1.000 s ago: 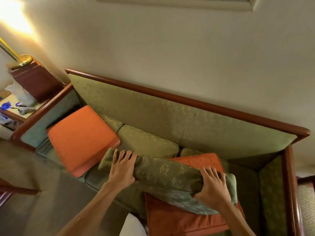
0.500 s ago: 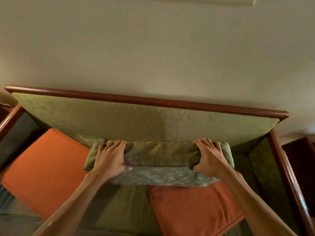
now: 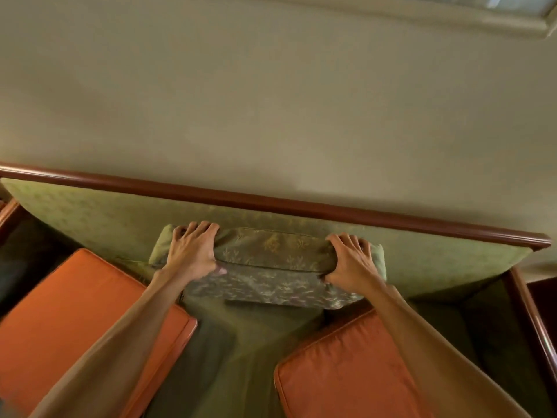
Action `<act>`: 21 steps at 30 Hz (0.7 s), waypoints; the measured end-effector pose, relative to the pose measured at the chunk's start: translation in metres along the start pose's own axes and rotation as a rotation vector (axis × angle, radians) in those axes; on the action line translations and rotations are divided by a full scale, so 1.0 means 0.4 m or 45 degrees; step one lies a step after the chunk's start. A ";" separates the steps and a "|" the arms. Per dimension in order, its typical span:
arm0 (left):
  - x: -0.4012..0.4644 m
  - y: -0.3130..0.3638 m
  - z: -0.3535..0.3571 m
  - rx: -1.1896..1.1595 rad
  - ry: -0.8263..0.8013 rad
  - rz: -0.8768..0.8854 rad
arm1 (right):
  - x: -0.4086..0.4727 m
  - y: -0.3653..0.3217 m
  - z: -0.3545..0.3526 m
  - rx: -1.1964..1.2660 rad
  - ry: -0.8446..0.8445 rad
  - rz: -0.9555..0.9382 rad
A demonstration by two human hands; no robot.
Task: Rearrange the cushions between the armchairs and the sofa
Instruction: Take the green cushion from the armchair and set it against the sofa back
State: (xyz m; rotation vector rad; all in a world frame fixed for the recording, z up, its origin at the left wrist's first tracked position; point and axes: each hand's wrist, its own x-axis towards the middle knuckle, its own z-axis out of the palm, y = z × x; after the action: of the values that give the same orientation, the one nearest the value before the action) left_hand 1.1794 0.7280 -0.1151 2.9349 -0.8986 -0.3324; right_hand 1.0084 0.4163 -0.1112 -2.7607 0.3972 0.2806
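Your left hand (image 3: 193, 254) and right hand (image 3: 351, 260) grip the green cushion (image 3: 271, 267) at both ends | cushion upright against the sofa (image 3: 90, 212) backrest, middle | orange cushions (image 3: 78, 321) on the sofa seat, either side

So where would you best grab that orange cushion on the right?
Take the right orange cushion by its piped near-left edge, coming from the front with both hands. It lies flat on the sofa seat, and that edge is bare beside the open green gap.
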 end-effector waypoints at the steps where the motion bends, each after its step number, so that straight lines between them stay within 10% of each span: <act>1: 0.033 -0.019 0.032 -0.035 -0.047 -0.034 | 0.032 0.001 0.030 0.001 -0.051 0.017; 21: 0.315 -0.133 0.239 -0.289 -0.096 -0.084 | 0.314 -0.027 0.223 -0.412 -0.288 0.388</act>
State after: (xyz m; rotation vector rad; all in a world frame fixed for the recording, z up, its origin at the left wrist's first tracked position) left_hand 1.2893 0.7027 -0.2382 2.7630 -0.7193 -0.5157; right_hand 1.1169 0.4278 -0.2201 -2.9231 0.7725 0.7875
